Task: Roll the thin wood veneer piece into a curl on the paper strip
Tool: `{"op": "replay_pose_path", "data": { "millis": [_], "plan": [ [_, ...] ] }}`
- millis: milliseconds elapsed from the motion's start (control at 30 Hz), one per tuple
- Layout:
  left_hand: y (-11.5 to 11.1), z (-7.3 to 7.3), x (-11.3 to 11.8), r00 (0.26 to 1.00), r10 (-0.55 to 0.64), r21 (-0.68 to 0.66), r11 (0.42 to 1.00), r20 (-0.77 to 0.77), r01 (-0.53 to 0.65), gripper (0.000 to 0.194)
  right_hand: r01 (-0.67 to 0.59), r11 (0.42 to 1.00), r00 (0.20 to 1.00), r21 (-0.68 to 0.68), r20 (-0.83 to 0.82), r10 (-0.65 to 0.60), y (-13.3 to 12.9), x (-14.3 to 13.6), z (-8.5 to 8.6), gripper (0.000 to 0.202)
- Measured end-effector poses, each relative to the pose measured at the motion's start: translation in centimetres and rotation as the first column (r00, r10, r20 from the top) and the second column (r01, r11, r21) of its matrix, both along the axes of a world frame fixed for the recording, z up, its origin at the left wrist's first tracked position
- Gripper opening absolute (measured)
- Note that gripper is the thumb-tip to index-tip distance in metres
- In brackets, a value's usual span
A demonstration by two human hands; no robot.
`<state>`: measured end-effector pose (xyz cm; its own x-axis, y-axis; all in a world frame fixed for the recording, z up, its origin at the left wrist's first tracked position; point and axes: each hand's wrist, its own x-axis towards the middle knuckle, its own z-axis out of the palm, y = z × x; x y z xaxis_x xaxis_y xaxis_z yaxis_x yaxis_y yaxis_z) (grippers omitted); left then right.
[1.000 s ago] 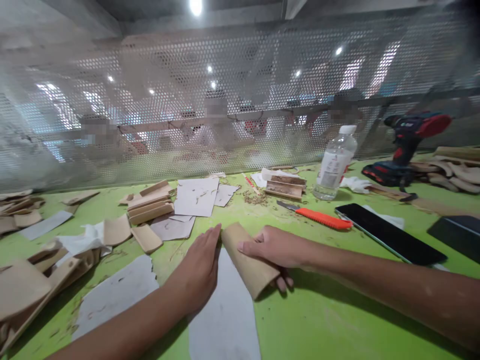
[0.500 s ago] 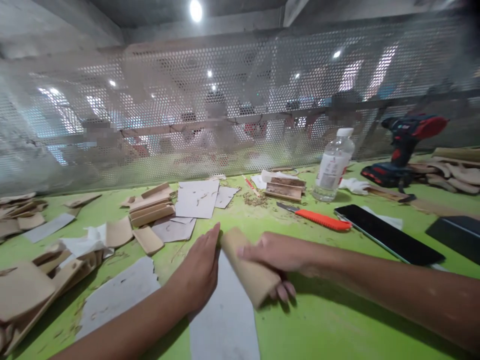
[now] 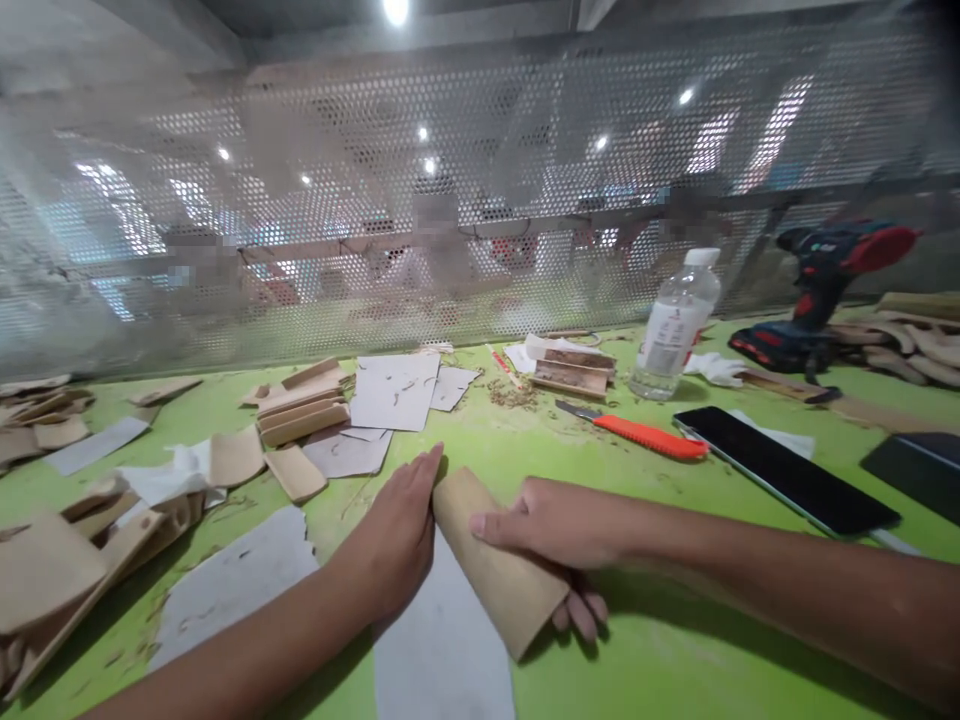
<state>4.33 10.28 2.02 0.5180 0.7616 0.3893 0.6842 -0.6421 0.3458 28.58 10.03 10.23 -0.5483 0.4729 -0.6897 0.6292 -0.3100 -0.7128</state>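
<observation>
clear bottle (image 3: 672,335), cordless drill (image 3: 817,275), black phone (image 3: 787,472)

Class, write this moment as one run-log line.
left hand: on paper | right hand: holding curved piece | knife: blade out, on table | bottle: upright, capped

On a bright green counter (image 3: 637,690): one red-and-black cordless drill (image 3: 817,290), one clear, white-capped plastic bottle (image 3: 671,335), one orange-handled, metal-bladed knife (image 3: 649,437), one black-screened rectangular phone (image 3: 784,470), and numerous curved tan pieces (image 3: 499,590), too overlapped to count exactly.
</observation>
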Motion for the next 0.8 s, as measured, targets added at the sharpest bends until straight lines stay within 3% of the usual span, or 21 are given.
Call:
{"op": "replay_pose_path", "data": {
  "millis": [800],
  "plan": [
    [0.22, 0.21, 0.10, 0.999, 0.006, 0.017, 1.000, -0.045, -0.005, 0.056, -0.005, 0.997, 0.995, 0.077, 0.103, -0.003, 0.43, -0.07, 0.03, 0.071]
  ]
}}
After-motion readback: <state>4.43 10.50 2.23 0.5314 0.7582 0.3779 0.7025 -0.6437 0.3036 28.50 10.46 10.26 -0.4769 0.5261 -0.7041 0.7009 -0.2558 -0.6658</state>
